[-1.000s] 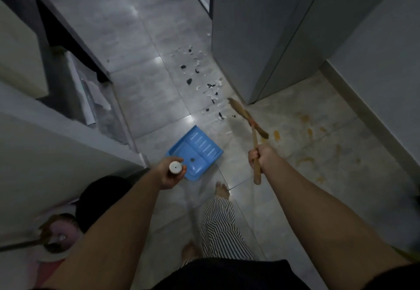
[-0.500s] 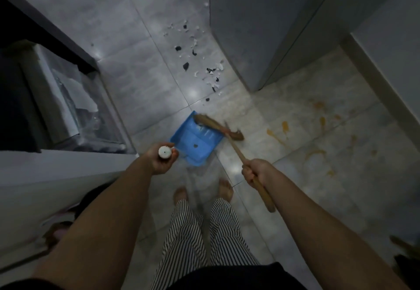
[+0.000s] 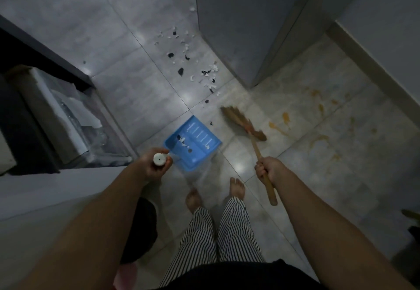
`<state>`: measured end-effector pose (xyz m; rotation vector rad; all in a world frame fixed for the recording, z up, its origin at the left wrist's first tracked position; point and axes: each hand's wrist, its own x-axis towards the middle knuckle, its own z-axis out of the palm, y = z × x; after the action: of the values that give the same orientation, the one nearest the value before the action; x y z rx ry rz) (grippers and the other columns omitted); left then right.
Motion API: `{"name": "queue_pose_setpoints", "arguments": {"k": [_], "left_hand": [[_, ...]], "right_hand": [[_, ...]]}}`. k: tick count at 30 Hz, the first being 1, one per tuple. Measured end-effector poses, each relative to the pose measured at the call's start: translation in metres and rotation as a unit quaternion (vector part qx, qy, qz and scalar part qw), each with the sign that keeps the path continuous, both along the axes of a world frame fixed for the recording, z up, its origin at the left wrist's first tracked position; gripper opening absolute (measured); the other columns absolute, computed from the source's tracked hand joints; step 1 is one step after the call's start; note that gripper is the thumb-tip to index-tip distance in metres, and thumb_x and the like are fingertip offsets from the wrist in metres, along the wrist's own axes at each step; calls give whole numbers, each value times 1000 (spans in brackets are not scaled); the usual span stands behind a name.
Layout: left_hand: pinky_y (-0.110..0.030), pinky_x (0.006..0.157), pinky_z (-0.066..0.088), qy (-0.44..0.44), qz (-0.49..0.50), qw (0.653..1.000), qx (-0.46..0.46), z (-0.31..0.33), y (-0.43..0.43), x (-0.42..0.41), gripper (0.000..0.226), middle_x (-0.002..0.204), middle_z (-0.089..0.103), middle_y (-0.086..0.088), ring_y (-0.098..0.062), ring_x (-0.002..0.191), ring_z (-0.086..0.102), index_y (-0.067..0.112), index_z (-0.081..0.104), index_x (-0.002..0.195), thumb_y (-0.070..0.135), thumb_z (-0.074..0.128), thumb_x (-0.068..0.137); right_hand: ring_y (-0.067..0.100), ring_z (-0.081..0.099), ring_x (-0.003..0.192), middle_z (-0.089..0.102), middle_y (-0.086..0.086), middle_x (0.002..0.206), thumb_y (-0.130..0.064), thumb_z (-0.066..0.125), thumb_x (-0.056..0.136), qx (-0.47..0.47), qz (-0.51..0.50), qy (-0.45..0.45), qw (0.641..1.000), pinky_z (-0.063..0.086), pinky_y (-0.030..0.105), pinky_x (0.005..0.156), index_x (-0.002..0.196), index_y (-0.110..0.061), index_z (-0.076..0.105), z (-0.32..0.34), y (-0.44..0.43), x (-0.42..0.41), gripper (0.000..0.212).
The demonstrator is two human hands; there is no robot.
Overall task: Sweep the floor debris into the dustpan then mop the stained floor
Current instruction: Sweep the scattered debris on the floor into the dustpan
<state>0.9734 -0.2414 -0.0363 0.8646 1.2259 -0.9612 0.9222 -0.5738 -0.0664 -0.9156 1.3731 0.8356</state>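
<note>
Presently catalogued, one moment of sweeping.

Dustpan (image 3: 193, 140): blue, flat on the floor (image 3: 127, 89), mouth facing away from the person toward the far scraps; a few swept bits lay inside. Its upright handle (image 3: 159, 159) was wrapped tight by the left hand (image 3: 151, 164).

Broom (image 3: 246, 126): the right hand (image 3: 269, 169) was closed round the wooden stick; bristles just beside the pan's right edge, apart from it, the stick running back toward the person.

Debris (image 3: 193, 62): black and white scraps, scattered beyond the pan's mouth along the foot of the grey cabinet (image 3: 238, 28); one dark scrap (image 3: 211, 123) sat between bristles and pan.

Stains (image 3: 295, 121): orange, right of the broom, not yet mopped.

Judgement: the main scatter lay forward-left of the bristles, so the broom hand was placed to reach out and draw back into the pan.
</note>
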Motion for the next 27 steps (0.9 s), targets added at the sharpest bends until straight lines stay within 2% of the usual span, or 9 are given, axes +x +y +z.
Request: {"name": "queue_pose_setpoints", "arguments": {"k": [6, 12, 17, 20, 27], "left_hand": [[-18, 34, 48, -5, 10, 1000, -1, -1, 25, 5, 26, 42, 52, -7, -13, 30, 55, 0, 48, 86, 22, 45, 99], [-19, 33, 48, -9, 31, 999, -13, 5, 39, 2, 27, 43, 52, -8, -13, 30, 55, -3, 47, 90, 22, 46, 99], [-20, 33, 49, -21, 52, 998, -20, 14, 49, 15, 24, 45, 53, -9, -14, 31, 56, -2, 47, 95, 22, 48, 98], [-20, 33, 48, -29, 61, 998, -14, 17, 50, 33, 27, 42, 52, -9, -15, 30, 55, -1, 47, 84, 22, 48, 98], [-19, 35, 50, -16, 96, 995, -19, -5, 49, 83, 24, 43, 52, -9, -14, 31, 56, -1, 47, 89, 21, 47, 99]], "right_hand": [[5, 22, 17, 31, -2, 30, -20, 31, 106, 72, 53, 28, 996, 14, 7, 23, 66, -13, 35, 13, 49, -35, 41], [5, 25, 18, 33, -1, 33, -24, 35, 106, 82, 18, 9, 996, 17, 9, 21, 72, -12, 38, 54, 39, -28, 37], [5, 27, 17, 33, -2, 32, -24, 31, 107, 75, -45, -30, 996, 18, 10, 20, 68, -13, 36, 61, 37, 25, 41], [6, 26, 15, 32, -1, 30, -24, 30, 106, 69, -95, -60, 991, 19, 13, 19, 66, -14, 32, 59, 40, 70, 42], [8, 24, 16, 25, -1, 28, -16, 25, 104, 30, -122, -91, 988, 18, 12, 22, 67, -17, 26, 21, 44, 199, 37]]}}
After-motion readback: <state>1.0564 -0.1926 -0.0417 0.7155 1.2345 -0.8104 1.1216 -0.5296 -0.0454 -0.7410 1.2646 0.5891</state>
